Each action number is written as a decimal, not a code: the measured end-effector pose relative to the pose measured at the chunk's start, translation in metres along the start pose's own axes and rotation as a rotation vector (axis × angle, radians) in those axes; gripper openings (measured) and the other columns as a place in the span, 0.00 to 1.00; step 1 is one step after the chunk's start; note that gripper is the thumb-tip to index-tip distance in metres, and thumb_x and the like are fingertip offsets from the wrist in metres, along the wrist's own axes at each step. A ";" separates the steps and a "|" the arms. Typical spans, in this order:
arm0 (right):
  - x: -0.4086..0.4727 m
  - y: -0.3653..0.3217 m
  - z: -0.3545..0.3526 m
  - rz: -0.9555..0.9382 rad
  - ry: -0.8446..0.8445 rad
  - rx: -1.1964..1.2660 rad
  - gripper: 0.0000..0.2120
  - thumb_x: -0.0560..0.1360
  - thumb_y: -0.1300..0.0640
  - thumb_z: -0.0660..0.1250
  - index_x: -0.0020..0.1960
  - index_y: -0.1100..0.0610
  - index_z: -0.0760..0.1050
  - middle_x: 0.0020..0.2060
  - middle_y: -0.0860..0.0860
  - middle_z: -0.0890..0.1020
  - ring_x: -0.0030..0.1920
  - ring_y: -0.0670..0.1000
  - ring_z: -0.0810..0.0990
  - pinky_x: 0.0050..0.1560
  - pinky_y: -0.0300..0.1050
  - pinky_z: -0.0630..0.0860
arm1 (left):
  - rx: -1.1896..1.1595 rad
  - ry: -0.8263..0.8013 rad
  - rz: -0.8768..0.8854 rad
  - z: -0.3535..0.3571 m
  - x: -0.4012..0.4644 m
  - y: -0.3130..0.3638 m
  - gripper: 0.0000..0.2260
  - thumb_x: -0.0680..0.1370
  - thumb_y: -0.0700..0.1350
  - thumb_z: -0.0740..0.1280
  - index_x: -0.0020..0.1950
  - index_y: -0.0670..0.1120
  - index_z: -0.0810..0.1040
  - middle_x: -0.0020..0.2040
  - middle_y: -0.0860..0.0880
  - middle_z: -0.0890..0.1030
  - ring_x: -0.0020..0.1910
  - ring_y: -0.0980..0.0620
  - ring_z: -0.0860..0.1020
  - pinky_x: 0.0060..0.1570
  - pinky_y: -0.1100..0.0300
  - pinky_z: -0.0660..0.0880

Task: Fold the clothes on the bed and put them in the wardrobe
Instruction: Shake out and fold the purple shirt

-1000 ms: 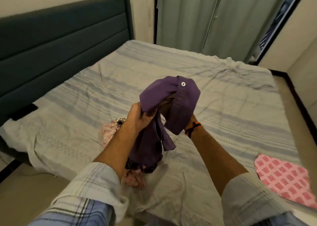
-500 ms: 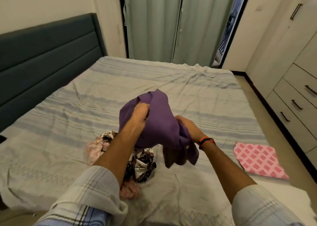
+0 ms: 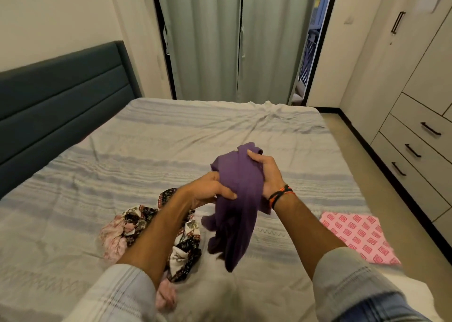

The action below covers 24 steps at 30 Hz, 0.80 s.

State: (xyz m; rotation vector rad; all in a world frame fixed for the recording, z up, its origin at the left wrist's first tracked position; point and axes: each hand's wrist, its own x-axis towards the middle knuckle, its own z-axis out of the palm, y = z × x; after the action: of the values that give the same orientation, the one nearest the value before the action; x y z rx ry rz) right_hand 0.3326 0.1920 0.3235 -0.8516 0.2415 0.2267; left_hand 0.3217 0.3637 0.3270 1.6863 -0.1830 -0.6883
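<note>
Bedding in pale grey stripes covered the bed (image 3: pixel 151 150), which filled most of the room, with a dark headboard (image 3: pixel 61 96) along one side and drawn curtains (image 3: pixel 220 40) beyond its far end. Along the right wall stood the wardrobe (image 3: pixel 415 89), its doors and drawers all closed.

Near the right edge of the bed lay a pink patterned cloth (image 3: pixel 357 236), flat and squared off, so I took it for a piece already folded, though not put away. Near the front edge, a heap of flowered clothes (image 3: pixel 151 231) sat crumpled and untouched.

Above the sheet between those two, the person held up a purple garment (image 3: pixel 234 199), bunched at the top and hanging loose below, its lower end just over the sheet. The left hand (image 3: pixel 208 191) pinched the cloth at its left side, thumb laid across the front. The right hand (image 3: pixel 265 172), with a dark and orange band at the wrist, had its grip curled round the upper bunch.

By my reckoning the work was at an early stage: one piece apparently folded, this one only being sorted out, the heap waiting, and nothing yet in the wardrobe.
</note>
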 end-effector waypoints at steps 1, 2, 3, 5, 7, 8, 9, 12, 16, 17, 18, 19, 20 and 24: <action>0.003 -0.007 -0.007 -0.020 0.011 0.000 0.24 0.76 0.56 0.68 0.69 0.64 0.73 0.53 0.59 0.83 0.52 0.58 0.82 0.58 0.54 0.78 | 0.062 0.014 -0.045 0.003 0.007 -0.004 0.12 0.70 0.28 0.70 0.51 0.40 0.82 0.47 0.46 0.85 0.48 0.48 0.82 0.49 0.55 0.77; 0.006 -0.012 -0.011 -0.041 0.008 0.015 0.23 0.76 0.56 0.69 0.69 0.63 0.73 0.54 0.59 0.83 0.53 0.58 0.82 0.58 0.53 0.78 | 0.100 0.053 -0.077 0.004 0.012 -0.008 0.11 0.70 0.28 0.70 0.46 0.42 0.82 0.44 0.47 0.85 0.47 0.48 0.81 0.50 0.54 0.76; 0.009 -0.017 -0.016 -0.056 0.006 0.024 0.23 0.75 0.56 0.70 0.68 0.63 0.75 0.56 0.59 0.82 0.56 0.59 0.82 0.60 0.54 0.77 | 0.100 0.107 -0.098 0.009 0.017 -0.010 0.12 0.70 0.27 0.68 0.42 0.44 0.81 0.41 0.48 0.84 0.45 0.49 0.80 0.50 0.54 0.75; 0.012 -0.024 -0.021 -0.076 -0.026 0.034 0.17 0.74 0.56 0.71 0.61 0.63 0.80 0.56 0.59 0.83 0.57 0.59 0.82 0.66 0.55 0.74 | 0.003 0.236 -0.121 0.015 0.027 -0.011 0.15 0.69 0.24 0.61 0.40 0.43 0.78 0.37 0.48 0.80 0.41 0.50 0.78 0.46 0.56 0.76; 0.007 -0.028 -0.024 -0.078 -0.061 -0.007 0.10 0.75 0.59 0.70 0.53 0.62 0.83 0.52 0.59 0.84 0.54 0.59 0.83 0.65 0.56 0.74 | -0.203 0.338 -0.137 0.019 0.034 -0.010 0.16 0.68 0.26 0.55 0.39 0.44 0.76 0.36 0.48 0.77 0.37 0.51 0.75 0.37 0.60 0.74; 0.005 -0.030 -0.025 -0.073 -0.086 -0.027 0.09 0.75 0.61 0.69 0.54 0.62 0.82 0.52 0.60 0.84 0.54 0.59 0.82 0.64 0.56 0.75 | -0.342 0.375 -0.132 0.020 0.038 -0.007 0.14 0.68 0.28 0.55 0.38 0.45 0.75 0.35 0.49 0.76 0.35 0.51 0.73 0.35 0.60 0.73; 0.004 -0.032 -0.027 -0.080 -0.121 -0.043 0.11 0.75 0.63 0.68 0.56 0.63 0.80 0.53 0.60 0.83 0.55 0.60 0.81 0.63 0.56 0.76 | -0.480 0.405 -0.112 0.021 0.040 -0.002 0.12 0.67 0.31 0.55 0.37 0.45 0.73 0.35 0.48 0.74 0.33 0.51 0.72 0.34 0.60 0.71; 0.000 -0.035 -0.029 -0.107 -0.265 -0.146 0.13 0.76 0.67 0.65 0.60 0.64 0.78 0.54 0.59 0.83 0.55 0.59 0.81 0.59 0.52 0.78 | -0.768 0.409 -0.042 0.019 0.046 0.014 0.15 0.75 0.42 0.57 0.32 0.44 0.78 0.32 0.47 0.78 0.29 0.48 0.76 0.34 0.60 0.73; -0.001 -0.036 -0.035 -0.058 -0.379 -0.298 0.18 0.74 0.57 0.67 0.61 0.62 0.77 0.58 0.59 0.82 0.58 0.58 0.81 0.62 0.50 0.77 | -0.757 0.274 0.020 0.019 0.057 0.034 0.25 0.80 0.59 0.60 0.55 0.37 0.82 0.51 0.38 0.84 0.47 0.43 0.84 0.47 0.51 0.78; 0.001 -0.036 -0.038 -0.038 -0.391 -0.357 0.21 0.74 0.54 0.67 0.64 0.62 0.76 0.60 0.59 0.81 0.61 0.58 0.80 0.64 0.51 0.75 | -0.678 0.270 0.012 0.018 0.060 0.036 0.21 0.79 0.56 0.65 0.56 0.39 0.82 0.52 0.39 0.84 0.48 0.44 0.84 0.47 0.52 0.79; 0.003 -0.035 -0.040 -0.025 -0.398 -0.459 0.24 0.75 0.50 0.67 0.67 0.61 0.74 0.62 0.58 0.80 0.63 0.57 0.79 0.66 0.52 0.74 | -0.588 0.280 0.006 0.017 0.062 0.037 0.17 0.77 0.50 0.70 0.57 0.39 0.81 0.54 0.40 0.84 0.49 0.45 0.84 0.47 0.52 0.80; 0.005 -0.034 -0.043 -0.021 -0.381 -0.614 0.25 0.75 0.46 0.66 0.68 0.58 0.74 0.62 0.56 0.81 0.63 0.55 0.79 0.66 0.54 0.74 | -0.547 0.289 -0.004 0.016 0.066 0.037 0.15 0.74 0.45 0.72 0.58 0.39 0.81 0.55 0.40 0.84 0.50 0.45 0.84 0.48 0.52 0.80; 0.008 -0.033 -0.045 -0.022 -0.341 -0.774 0.27 0.75 0.40 0.67 0.68 0.55 0.74 0.61 0.52 0.82 0.62 0.53 0.80 0.65 0.55 0.75 | -0.530 0.291 -0.007 0.014 0.070 0.037 0.16 0.72 0.40 0.73 0.59 0.38 0.80 0.56 0.40 0.83 0.51 0.44 0.84 0.48 0.52 0.80; 0.020 -0.032 -0.050 0.001 -0.140 -0.880 0.38 0.64 0.26 0.68 0.69 0.44 0.72 0.58 0.43 0.83 0.58 0.48 0.82 0.61 0.57 0.78 | -0.488 0.272 0.049 0.009 0.081 0.041 0.17 0.70 0.30 0.69 0.58 0.36 0.80 0.54 0.40 0.84 0.51 0.41 0.83 0.48 0.50 0.81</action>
State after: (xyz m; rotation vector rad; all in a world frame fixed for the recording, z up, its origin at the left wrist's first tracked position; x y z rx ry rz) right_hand 0.3551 0.1356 0.3082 -1.6982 -0.0044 0.4022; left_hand 0.3923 0.3073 0.3374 1.2817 0.1296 -0.4163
